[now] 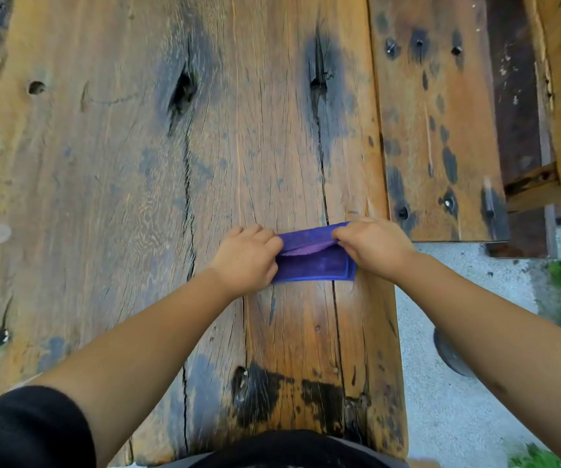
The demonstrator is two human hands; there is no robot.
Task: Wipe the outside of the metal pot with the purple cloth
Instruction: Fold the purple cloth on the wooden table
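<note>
While both hands pinch it, the purple cloth lies folded on the wooden table, near the person and toward the table's right edge. Left hand is closed on the cloth's left end, right hand closed on the right end, fingers curled over the far top layer. Cloth's long axis runs left-right, spanning straight between the hands; neither hand is clearly nearer. Looks like soft terry, deep purple, doubled into a narrow strip with stitched edges, a paler inner face showing where the top layer lifts. Metal pot is not in view, so which way it lies from the hands can't be told. Judged: still readying the cloth, wiping not started.
</note>
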